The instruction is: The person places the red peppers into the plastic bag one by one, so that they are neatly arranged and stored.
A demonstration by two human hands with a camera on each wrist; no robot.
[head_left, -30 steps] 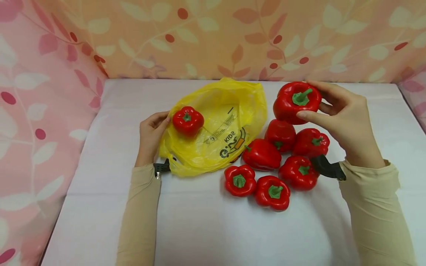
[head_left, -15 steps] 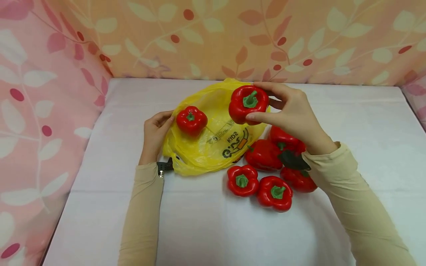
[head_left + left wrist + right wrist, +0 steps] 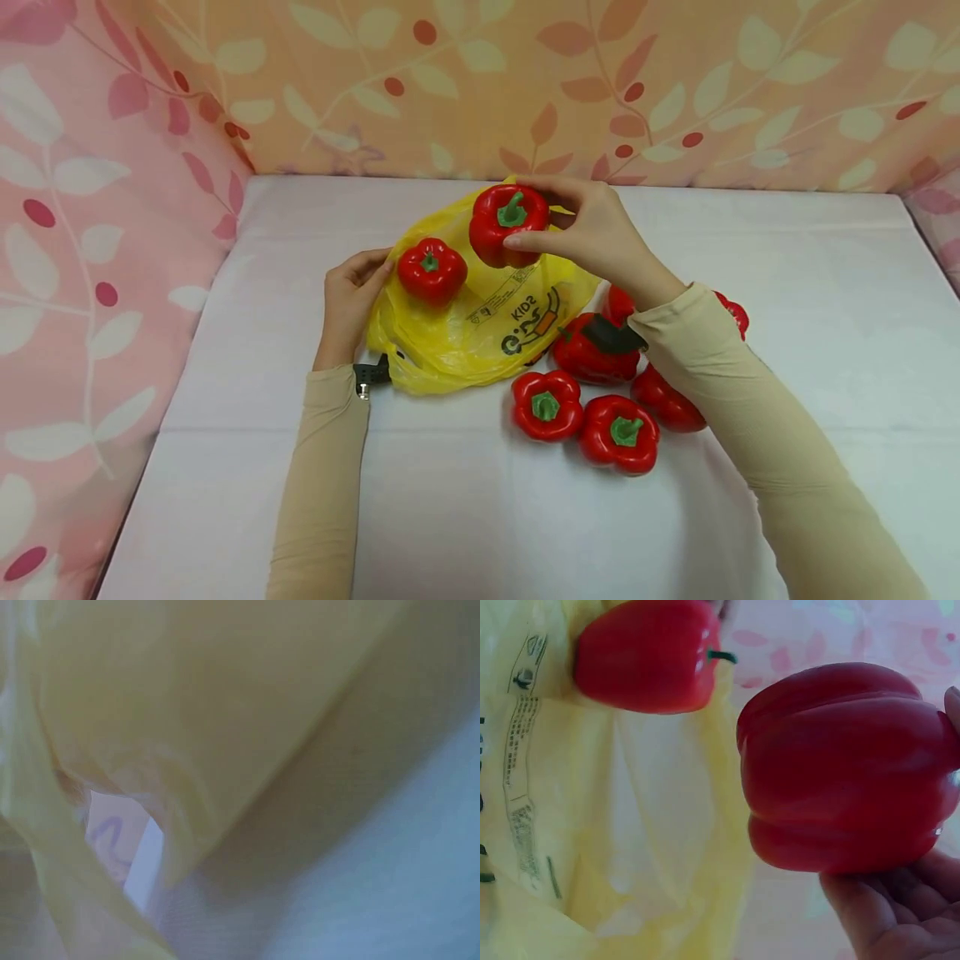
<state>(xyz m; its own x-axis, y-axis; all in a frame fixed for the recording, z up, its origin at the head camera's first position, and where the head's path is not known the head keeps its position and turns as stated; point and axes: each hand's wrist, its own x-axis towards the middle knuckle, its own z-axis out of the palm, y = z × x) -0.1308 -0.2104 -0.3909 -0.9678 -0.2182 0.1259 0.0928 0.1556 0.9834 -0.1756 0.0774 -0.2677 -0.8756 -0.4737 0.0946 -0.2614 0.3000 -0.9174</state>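
Note:
My right hand (image 3: 592, 229) grips a red bell pepper (image 3: 491, 237) with a green stem, thumb in front and fingers behind, over the yellow plastic bag (image 3: 465, 354). In the right wrist view, the held pepper (image 3: 847, 772) shows its ribbed side. Another red bell pepper (image 3: 432, 283) sits at the left inside the bag, stem up. My left hand (image 3: 351, 304) pinches the bag's left edge between thumb and fingers. Yellow film of the bag (image 3: 187, 697) fills much of the left wrist view, hiding the left fingers there.
Several red peppers lie right of the bag, some partly covered by the right forearm; two, a left one (image 3: 528, 425) and a right one (image 3: 637, 454), are at the front. A white cloth (image 3: 480, 517) covers the table. Floral curtains (image 3: 465, 92) stand behind and at the sides.
My right hand has carried its pepper leftward from above the loose peppers to over the bag. The left hand keeps its hold on the bag's edge.

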